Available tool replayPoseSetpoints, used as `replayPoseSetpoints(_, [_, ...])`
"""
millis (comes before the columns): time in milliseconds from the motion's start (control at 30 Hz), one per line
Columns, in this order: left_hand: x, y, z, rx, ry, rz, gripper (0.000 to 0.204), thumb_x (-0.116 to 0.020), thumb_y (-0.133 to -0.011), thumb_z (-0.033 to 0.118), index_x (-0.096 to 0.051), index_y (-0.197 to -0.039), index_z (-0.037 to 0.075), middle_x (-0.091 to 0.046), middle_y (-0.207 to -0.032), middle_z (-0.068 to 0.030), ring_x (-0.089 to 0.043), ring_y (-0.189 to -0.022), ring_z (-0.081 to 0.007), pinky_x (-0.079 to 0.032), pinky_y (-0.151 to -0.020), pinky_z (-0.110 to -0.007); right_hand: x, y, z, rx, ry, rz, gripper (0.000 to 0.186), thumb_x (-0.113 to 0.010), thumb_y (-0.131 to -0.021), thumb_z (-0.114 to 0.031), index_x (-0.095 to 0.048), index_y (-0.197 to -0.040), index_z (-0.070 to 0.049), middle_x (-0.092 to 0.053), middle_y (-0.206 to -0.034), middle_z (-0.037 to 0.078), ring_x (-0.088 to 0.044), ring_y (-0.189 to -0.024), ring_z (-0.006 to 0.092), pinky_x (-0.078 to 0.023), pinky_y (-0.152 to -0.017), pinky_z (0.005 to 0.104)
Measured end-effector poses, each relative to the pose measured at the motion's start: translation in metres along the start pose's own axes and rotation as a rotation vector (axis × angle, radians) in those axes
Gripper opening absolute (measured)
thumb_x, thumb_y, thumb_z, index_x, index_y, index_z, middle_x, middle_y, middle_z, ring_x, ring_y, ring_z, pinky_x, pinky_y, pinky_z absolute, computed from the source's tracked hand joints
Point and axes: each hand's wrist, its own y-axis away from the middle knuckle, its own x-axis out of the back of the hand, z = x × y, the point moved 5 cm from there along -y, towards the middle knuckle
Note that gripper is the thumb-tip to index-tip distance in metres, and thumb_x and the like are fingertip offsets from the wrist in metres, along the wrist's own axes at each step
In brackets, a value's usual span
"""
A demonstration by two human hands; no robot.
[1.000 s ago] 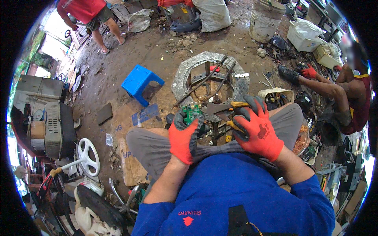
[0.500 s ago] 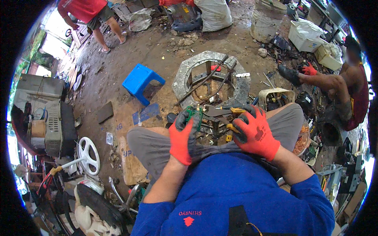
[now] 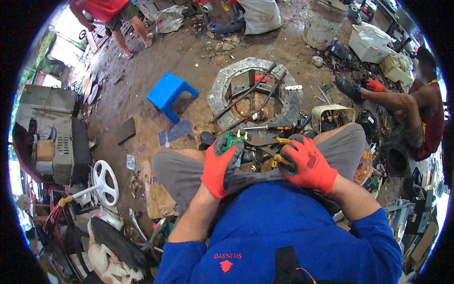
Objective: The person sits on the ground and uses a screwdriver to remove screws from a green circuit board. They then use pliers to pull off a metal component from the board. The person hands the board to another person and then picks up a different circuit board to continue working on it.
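Observation:
My left hand (image 3: 221,163), in a red glove with dark fingers, is closed on a green circuit board (image 3: 231,139) with small pale parts on its upper edge. My right hand (image 3: 307,161), gloved alike, grips yellow-handled snips (image 3: 257,140). Their dark blades point left toward the board, and the handles are spread apart. Whether the blades touch the board I cannot tell. Just beyond the snips lies a screwdriver (image 3: 280,127) with an orange and black handle. Small scraps lie between my legs, partly hidden by my hands.
Ahead stands an octagonal metal ring frame (image 3: 220,90) with rods across it. A blue stool (image 3: 165,94) is to its left, a scrap-filled beige container (image 3: 320,112) to its right. Another person (image 3: 425,109) sits at right; one (image 3: 109,14) stands far left. A dog (image 3: 106,258) lies lower left.
The snips and my right hand have moved slightly nearer to me, and the blades have turned. The screwdriver beyond them now shows. The board has tilted a little in my left hand.

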Motion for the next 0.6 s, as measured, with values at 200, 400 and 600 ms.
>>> replayPoseSetpoints(200, [-0.001,0.005,-0.003,0.061,-0.041,-0.028,0.022,-0.063,-0.093,0.010,-0.062,-0.113,0.000,-0.069,-0.096,-0.0059,-0.068,-0.079,-0.0145,-0.056,-0.070,-0.029,-0.009,0.013,0.012,-0.050,-0.159,-0.092,0.060,-0.074,-0.074,-0.025,-0.056,-0.128,-0.008,-0.062,-0.123,0.017,-0.056,-0.119,0.0389,-0.032,-0.112,0.0563])
replayPoseSetpoints(400, [-0.011,0.011,0.006,0.151,0.056,-0.057,0.022,-0.066,-0.092,0.015,-0.062,-0.109,0.001,-0.067,-0.091,-0.0041,-0.069,-0.078,-0.0166,-0.056,-0.068,-0.030,-0.005,0.007,0.012,-0.187,-0.458,-0.294,0.050,-0.074,-0.073,-0.020,-0.062,-0.121,-0.010,-0.065,-0.105,0.011,-0.059,-0.113,0.0339,-0.038,-0.107,0.0498])
replayPoseSetpoints(600, [-0.007,0.007,0.001,0.165,0.116,-0.104,0.023,-0.064,-0.094,0.008,-0.063,-0.114,-0.001,-0.070,-0.097,-0.0082,-0.070,-0.079,-0.0182,-0.059,-0.071,-0.034,0.000,0.010,0.020,-0.238,-0.505,-0.316,0.056,-0.077,-0.073,-0.022,-0.061,-0.124,-0.006,-0.066,-0.107,0.013,-0.057,-0.113,0.0322,-0.043,-0.102,0.0395])
